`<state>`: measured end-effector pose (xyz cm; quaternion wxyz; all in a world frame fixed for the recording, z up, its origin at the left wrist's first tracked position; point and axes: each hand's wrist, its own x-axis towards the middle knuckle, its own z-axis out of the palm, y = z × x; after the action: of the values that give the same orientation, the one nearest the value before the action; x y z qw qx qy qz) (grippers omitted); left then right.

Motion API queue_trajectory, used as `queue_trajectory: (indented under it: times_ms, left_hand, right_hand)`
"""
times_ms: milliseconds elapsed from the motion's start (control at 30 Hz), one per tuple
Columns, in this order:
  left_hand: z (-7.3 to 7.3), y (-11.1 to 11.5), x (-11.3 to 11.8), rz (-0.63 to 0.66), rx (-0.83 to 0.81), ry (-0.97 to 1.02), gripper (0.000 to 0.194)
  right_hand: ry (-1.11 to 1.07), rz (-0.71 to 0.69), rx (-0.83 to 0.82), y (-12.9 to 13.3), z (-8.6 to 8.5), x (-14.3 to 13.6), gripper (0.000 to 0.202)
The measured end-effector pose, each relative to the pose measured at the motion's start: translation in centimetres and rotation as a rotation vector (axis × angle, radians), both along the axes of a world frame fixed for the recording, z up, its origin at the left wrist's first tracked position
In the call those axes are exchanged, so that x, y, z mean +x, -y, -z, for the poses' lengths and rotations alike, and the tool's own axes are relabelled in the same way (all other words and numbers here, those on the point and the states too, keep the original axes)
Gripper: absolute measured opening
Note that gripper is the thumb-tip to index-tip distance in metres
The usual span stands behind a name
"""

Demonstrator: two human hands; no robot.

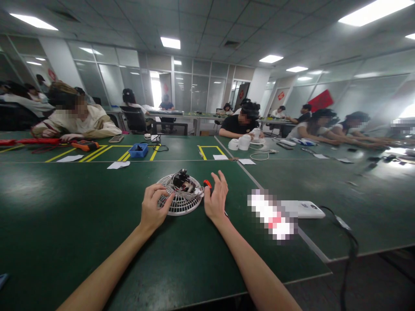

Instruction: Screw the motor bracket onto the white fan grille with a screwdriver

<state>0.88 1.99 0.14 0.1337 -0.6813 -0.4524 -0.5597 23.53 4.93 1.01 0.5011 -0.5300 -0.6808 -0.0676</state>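
A round white fan grille (181, 210) lies on the green table in front of me. On top of it sits a small black motor assembly (183, 179) with wires and white connectors. My left hand (154, 207) is curved over the grille's left side, thumb and fingers apart; I cannot tell whether it touches the rim. To the right of the grille, my right hand (216, 198) is held with its fingers stretched out and thumb apart. An orange-and-black tool handle (207, 185) shows just behind that hand, which partly hides it.
At right lie a pixelated bright object (272, 216) and a white power bank (308, 209) with a black cable (352, 237). Farther off are a blue bin (138, 150), paper slips (118, 165), white fan parts (244, 142) and an orange-black tool (84, 145). Several people sit at tables.
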Motion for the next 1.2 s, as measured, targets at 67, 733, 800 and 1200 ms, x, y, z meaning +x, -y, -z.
queue_trajectory:
  times_ms: [67, 733, 800, 1200]
  left_hand:
    - [0.0, 0.1, 0.1, 0.004, -0.013, -0.008, 0.017]
    - [-0.1, 0.6, 0.4, 0.081, -0.013, -0.046, 0.015]
    - [-0.1, 0.6, 0.4, 0.085, -0.031, -0.044, 0.018]
    - [0.1, 0.3, 0.6, 0.105, 0.065, -0.078, 0.012]
  right_hand:
    - [-0.066, 0.054, -0.067, -0.7, 0.5, 0.5, 0.055]
    - [0.204, 0.206, -0.511, -1.8, 0.6, 1.2, 0.045]
    - [0.136, 0.2, -0.538, -1.7, 0.2, 1.4, 0.053]
    - [-1.146, -0.371, -0.565, -2.1, -2.0, 1.4, 0.056]
